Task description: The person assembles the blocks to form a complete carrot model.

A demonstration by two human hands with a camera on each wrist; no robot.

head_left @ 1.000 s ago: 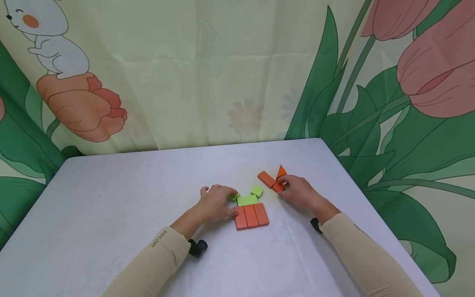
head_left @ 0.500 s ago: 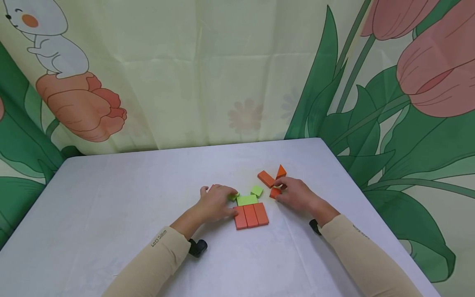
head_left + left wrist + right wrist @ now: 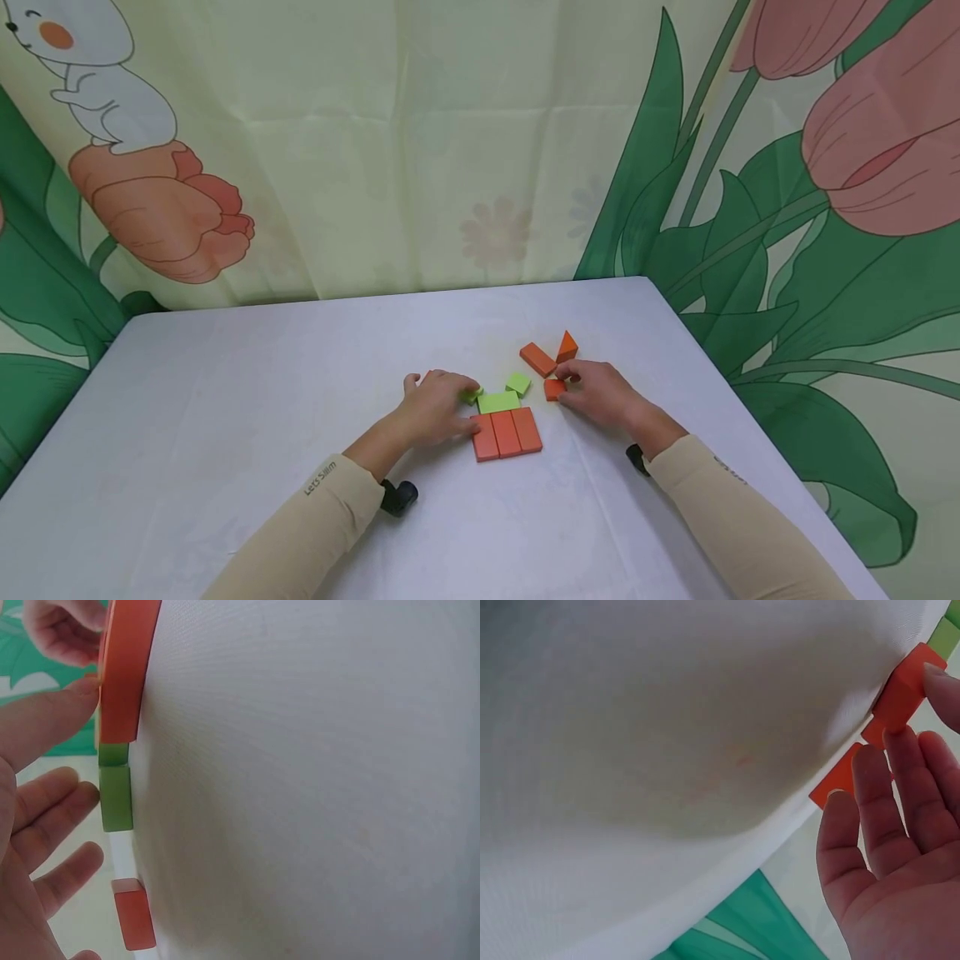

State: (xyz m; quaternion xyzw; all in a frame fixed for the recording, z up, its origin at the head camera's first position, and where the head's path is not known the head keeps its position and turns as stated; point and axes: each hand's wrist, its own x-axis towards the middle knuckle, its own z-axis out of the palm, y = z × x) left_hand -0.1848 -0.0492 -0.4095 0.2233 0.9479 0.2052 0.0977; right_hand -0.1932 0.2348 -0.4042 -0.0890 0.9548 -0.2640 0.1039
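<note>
My left hand point(image 3: 435, 408) touches the blocks with spread fingers. Its thumb rests on the left one of three orange rectangular blocks point(image 3: 507, 434) lying side by side. Its fingertips meet a small green block point(image 3: 116, 799), mostly covered in the head view. A green rectangular block point(image 3: 498, 402) lies along the far side of the orange row, and a tilted green square block point(image 3: 518, 384) sits beyond its right end. My right hand point(image 3: 603, 393) pinches a small orange block point(image 3: 904, 688) between thumb and fingertips, to the right of the green square.
Beyond my right hand lie an orange rectangular block point(image 3: 537, 359) and an orange triangular block point(image 3: 567, 346). Another orange block point(image 3: 135, 919) lies past my left fingers, nearly hidden in the head view. A white cloth covers the table point(image 3: 262, 400); a printed curtain point(image 3: 360, 167) hangs behind.
My right hand has drawn the small orange block slightly left and nearer, away from the orange rectangular block's end, and turned it straighter. My left hand has stayed in place.
</note>
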